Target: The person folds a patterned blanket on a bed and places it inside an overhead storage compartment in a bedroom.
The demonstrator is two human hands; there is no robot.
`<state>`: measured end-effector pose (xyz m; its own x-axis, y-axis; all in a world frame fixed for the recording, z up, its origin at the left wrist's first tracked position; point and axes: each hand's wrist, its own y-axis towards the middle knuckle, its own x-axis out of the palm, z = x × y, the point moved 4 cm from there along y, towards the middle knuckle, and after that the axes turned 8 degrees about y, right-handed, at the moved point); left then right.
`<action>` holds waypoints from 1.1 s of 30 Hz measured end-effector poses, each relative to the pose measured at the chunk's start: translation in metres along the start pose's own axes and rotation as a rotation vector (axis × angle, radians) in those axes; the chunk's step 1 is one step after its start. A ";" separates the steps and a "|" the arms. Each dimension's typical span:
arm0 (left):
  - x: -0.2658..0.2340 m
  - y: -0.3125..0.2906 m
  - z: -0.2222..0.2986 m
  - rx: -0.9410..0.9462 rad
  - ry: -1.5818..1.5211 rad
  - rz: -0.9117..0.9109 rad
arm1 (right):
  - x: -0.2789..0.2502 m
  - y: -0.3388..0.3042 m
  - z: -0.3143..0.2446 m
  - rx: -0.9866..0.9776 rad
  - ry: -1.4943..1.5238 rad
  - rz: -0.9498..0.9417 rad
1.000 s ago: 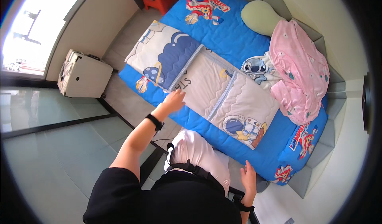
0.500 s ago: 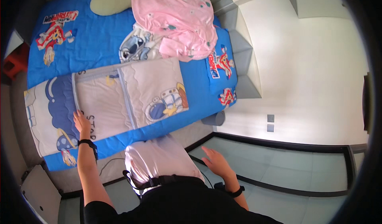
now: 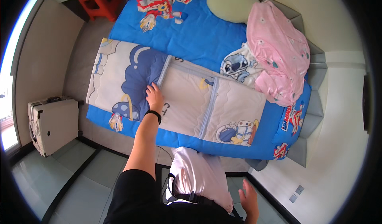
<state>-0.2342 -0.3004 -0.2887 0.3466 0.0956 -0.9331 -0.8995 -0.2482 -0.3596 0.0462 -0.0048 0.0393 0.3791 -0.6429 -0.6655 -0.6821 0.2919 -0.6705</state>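
A folded quilt [image 3: 187,96], pale with astronaut and blue cartoon prints, lies along the near side of the bed. Its ends are folded inward, and grey-blue bound edges show across the middle. My left hand [image 3: 154,97] rests on the dark blue printed part, beside the left bound edge, fingers spread against the cloth. Low on the right, my right hand [image 3: 248,196] hangs away from the bed beside my pale pink trousers [image 3: 197,170], its fingers apart and holding nothing.
Blue bedding [image 3: 199,21] covers the bed. Toward the padded headboard [image 3: 314,100] lie a pink blanket [image 3: 280,53], a white cartoon-print cloth [image 3: 242,65] and a green pillow [image 3: 230,3]. A suitcase [image 3: 57,122] stands left; an orange stool [image 3: 101,5] is at the far left.
The view has swung left, so the bed sits farther right and the suitcase shows fully. My left hand stays on the quilt by the bound edge. My right hand now appears lower.
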 end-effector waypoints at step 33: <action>0.011 -0.081 0.106 0.334 -0.299 -0.407 | 0.006 0.005 0.024 -0.167 0.007 0.050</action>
<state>-0.1856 -0.1774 -0.2700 0.6342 0.3980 -0.6629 -0.7620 0.1766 -0.6230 0.0604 0.0099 0.0243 0.3381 -0.6357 -0.6940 -0.7946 0.2022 -0.5724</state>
